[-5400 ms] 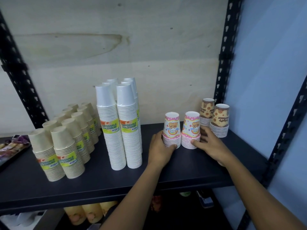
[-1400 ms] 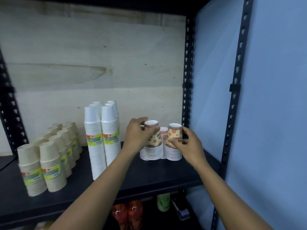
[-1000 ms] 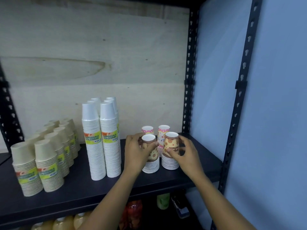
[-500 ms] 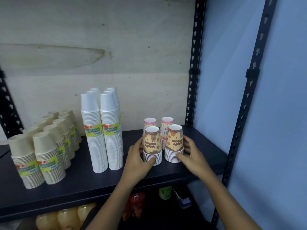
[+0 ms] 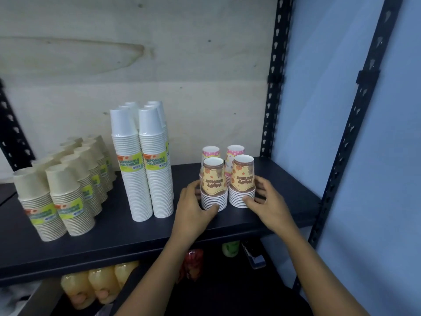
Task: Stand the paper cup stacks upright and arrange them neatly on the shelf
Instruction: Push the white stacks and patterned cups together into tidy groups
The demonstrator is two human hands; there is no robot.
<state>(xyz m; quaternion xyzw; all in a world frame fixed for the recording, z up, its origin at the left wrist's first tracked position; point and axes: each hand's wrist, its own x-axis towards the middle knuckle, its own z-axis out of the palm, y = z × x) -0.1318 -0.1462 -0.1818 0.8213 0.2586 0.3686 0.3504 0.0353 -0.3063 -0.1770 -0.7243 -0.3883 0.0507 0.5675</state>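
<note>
Two short brown-and-yellow birthday cup stacks stand upside down, side by side, on the dark shelf (image 5: 284, 201). My left hand (image 5: 193, 208) cups the base of the left brown stack (image 5: 214, 183). My right hand (image 5: 266, 201) cups the base of the right brown stack (image 5: 242, 179). Directly behind them stand two pink dotted cup stacks (image 5: 211, 152), mostly hidden. Tall white cup stacks (image 5: 145, 165) with green labels stand to the left. Rows of beige cup stacks (image 5: 68, 190) fill the shelf's left part.
A black perforated shelf post (image 5: 272, 87) rises at the back right and another post (image 5: 355, 110) at the front right. A pale wooden back panel (image 5: 159, 65) closes the shelf. Juice bottles (image 5: 98, 286) and other packets lie on the level below.
Both hands have slid the two brown stacks slightly forward, in front of the pink stacks, and settled at their bases. The view has tilted down a little.
</note>
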